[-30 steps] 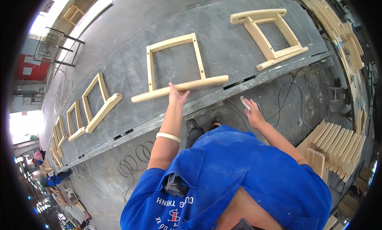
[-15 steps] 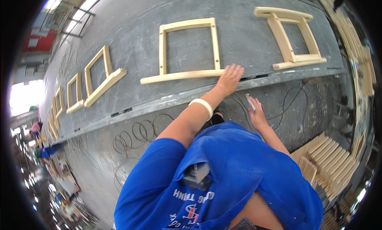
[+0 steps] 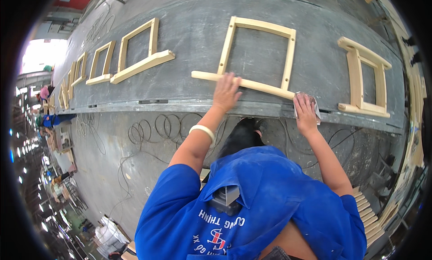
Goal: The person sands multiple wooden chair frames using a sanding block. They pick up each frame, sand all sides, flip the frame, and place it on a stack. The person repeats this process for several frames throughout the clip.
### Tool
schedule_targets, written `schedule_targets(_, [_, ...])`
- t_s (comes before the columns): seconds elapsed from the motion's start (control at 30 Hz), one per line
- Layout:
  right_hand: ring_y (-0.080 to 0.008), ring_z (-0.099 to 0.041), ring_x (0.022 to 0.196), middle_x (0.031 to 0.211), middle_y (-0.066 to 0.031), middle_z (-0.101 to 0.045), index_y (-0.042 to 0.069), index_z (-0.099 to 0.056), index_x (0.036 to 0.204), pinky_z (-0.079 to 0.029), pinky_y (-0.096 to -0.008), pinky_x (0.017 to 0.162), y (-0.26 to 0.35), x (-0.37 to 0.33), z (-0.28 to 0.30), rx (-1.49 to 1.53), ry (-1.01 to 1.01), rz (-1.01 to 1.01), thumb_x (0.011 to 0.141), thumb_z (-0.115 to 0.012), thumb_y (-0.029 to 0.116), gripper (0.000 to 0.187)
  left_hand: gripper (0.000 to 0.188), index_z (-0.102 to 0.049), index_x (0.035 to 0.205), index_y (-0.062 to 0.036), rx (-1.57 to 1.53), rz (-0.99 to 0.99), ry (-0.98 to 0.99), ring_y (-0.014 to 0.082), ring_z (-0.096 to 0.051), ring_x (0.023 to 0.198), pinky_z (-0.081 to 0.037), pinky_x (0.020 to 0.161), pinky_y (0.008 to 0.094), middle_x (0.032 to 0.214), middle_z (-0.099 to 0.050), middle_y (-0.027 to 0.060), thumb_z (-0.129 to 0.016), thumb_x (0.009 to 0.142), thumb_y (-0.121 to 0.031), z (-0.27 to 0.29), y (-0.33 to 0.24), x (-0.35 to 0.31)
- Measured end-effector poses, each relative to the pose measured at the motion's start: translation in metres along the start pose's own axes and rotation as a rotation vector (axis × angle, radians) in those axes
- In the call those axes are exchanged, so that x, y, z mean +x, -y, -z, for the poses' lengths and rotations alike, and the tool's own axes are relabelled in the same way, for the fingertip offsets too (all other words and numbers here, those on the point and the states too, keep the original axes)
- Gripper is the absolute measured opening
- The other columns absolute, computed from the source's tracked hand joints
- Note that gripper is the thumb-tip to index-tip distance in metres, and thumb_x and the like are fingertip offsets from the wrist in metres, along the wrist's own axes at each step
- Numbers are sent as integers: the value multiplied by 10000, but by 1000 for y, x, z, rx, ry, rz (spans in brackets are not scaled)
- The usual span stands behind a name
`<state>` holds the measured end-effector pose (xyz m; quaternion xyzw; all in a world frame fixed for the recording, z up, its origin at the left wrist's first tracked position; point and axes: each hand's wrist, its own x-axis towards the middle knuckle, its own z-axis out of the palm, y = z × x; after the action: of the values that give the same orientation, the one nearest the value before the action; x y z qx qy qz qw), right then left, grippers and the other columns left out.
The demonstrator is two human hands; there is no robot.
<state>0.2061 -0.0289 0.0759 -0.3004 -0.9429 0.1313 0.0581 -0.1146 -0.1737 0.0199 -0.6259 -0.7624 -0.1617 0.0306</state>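
A pale wooden frame (image 3: 292, 57) of four joined bars lies on the grey table (image 3: 189, 35) before me. Its near rail (image 3: 265, 87) is long and overhangs the side bars at both ends. My left hand (image 3: 226, 92) rests on this rail left of its middle, fingers stretched over the wood. At the rail's right end my right hand (image 3: 307, 114) presses a whitish sheet (image 3: 317, 110) that looks like sandpaper. Its fingers cover much of the sheet and the rail's tip.
Another wooden frame (image 3: 355, 80) stands to the right, and a similar frame (image 3: 148, 62) lies to the left, with several more beyond. The table's near edge (image 3: 180, 106) runs just below my hands. Coiled cables (image 3: 148, 130) lie on the floor. Slatted wooden pieces (image 3: 366, 215) are stacked at lower right.
My left hand has shifted left along the rail from its right end. My right hand has come up from beyond the table edge, bringing the sheet onto that end. The view has turned.
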Motion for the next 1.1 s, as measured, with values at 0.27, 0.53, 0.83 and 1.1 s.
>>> schedule_targets(0.27, [-283,-281,1368,1455,-36,-355,88,-432,1357,-288,-478,1081,85,115,-74,127,58,457,810,-480,62,550,609,-276,1419,-12,-1099,888,-395,330,-296,1343,-221,1111,437,1453,-308,189,-309,980,-433,17,111,-24])
schedule_targets(0.53, [-293,-350,1323,1427,-64,-381,48,-452,1325,-338,-437,1057,242,239,-127,311,15,517,809,-473,59,516,882,-248,1419,26,-1630,1073,-185,321,-306,1342,-203,1121,416,1442,-331,196,-82,902,-669,53,135,-19])
schedule_targets(0.83, [-302,-346,1329,1429,-60,-383,49,-472,1314,-360,-471,1037,227,233,-108,274,103,558,811,-488,73,505,880,-253,1418,24,-1677,1087,-120,326,-332,1320,-223,1107,414,1424,-353,199,-139,901,-680,58,138,-18])
schedule_targets(1.1, [-339,-363,1307,1427,-26,-386,63,-494,1298,-373,-461,1032,232,232,-107,249,84,495,793,-521,99,507,784,-256,1414,28,-1648,1093,-61,324,-316,1336,-222,1119,405,1427,-345,205,-138,951,-593,60,143,-13])
